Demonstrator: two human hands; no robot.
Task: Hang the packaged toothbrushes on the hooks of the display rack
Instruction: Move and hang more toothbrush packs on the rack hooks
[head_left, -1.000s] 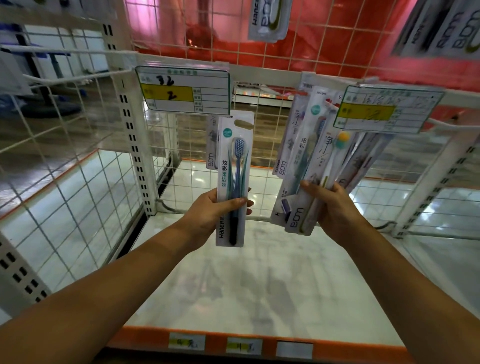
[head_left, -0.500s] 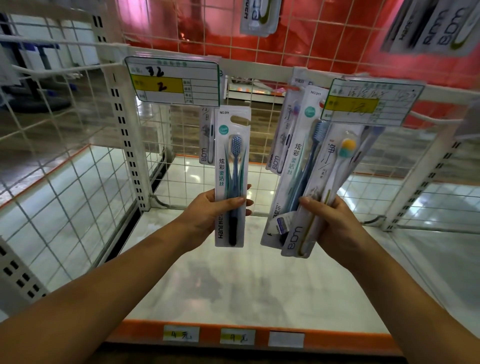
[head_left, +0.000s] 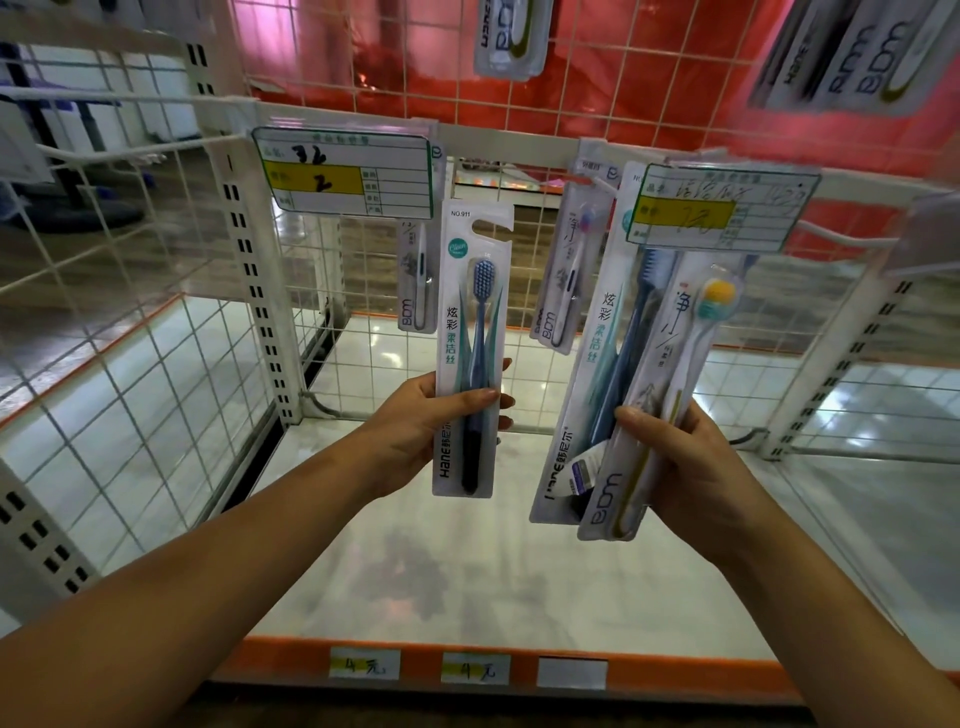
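— Step in hand?

— Hanging, judged as midway. One packaged toothbrush (head_left: 470, 358) is held upright in the left hand (head_left: 415, 426), thumb across its front and fingers curled behind, so that grip is closed on the pack. Its hang hole sits just below and to the right of the left price tag (head_left: 345, 174), not yet on any hook.

— And the other grip?

— A fanned bundle of packs (head_left: 618, 395) is clasped by the right hand (head_left: 685, 462) at the lower ends; its tops are hidden behind the right price tag (head_left: 724, 208), so it cannot be told whether any is already threaded on a hook.

— What is called for next?

— Probably the single pack is to be raised and its cut-out slid over the hook behind the left price tag. The hook tip itself is largely hidden by that tag, so the hole must be lined up carefully.

— Counts?

— One pack is held in the left hand. At least two are seen in the right, a Hane one and a BDM one; more may be hidden. Two packs already hang: one (head_left: 415, 280) just below the left price tag and one (head_left: 566, 280) to its right, beside the bundle. Two price tags are counted, and more packs are partly seen on the red grid above.
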